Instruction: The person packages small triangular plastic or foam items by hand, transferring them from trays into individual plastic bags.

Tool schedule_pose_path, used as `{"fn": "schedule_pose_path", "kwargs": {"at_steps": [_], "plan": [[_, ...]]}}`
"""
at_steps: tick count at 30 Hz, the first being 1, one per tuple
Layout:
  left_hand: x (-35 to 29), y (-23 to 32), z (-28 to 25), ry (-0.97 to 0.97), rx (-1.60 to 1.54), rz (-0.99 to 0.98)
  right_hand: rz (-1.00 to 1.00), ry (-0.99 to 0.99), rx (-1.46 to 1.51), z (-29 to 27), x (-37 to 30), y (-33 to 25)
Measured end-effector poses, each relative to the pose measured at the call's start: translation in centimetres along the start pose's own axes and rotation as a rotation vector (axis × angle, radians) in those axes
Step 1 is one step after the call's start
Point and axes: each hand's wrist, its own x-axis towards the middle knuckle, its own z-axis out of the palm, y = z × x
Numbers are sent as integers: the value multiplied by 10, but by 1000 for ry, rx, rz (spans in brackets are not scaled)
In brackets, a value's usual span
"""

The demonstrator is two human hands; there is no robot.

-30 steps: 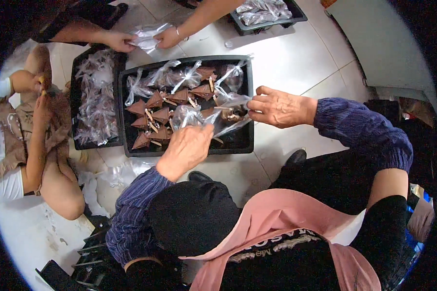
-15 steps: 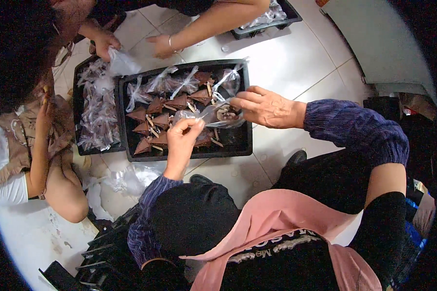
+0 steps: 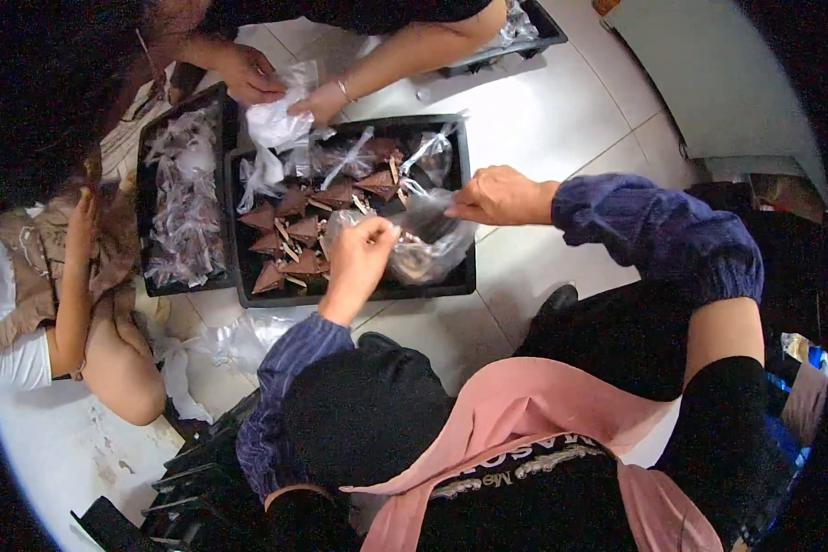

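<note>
Before me, the left hand (image 3: 355, 265) and right hand (image 3: 503, 196) pinch a clear bag (image 3: 430, 256) between closed fingertips, spread above a black tray (image 3: 414, 296) of brown pointed pieces (image 3: 290, 201).

The floor (image 3: 552, 120) is made of shiny white tiles. A big black tray (image 3: 432, 291) sits on it in the middle. A narrower black tray (image 3: 193, 288) sits just beside it, toward the floor's left edge. Another dark tray (image 3: 524, 50) is toward the floor's far edge. Crumpled see-through plastic (image 3: 247, 340) lies near the big black tray's near left corner.
</note>
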Motion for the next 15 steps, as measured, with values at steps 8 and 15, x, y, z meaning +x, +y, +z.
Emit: {"fn": "schedule_pose_path", "kwargs": {"at_steps": [8,15], "plan": [[-4,-39,-10,18,-197,-32,39,-84,-124,11,-5,8],[-13,-12,-10,-91,-607,-148,-156,-68,-67,-6,-3,23]]}}
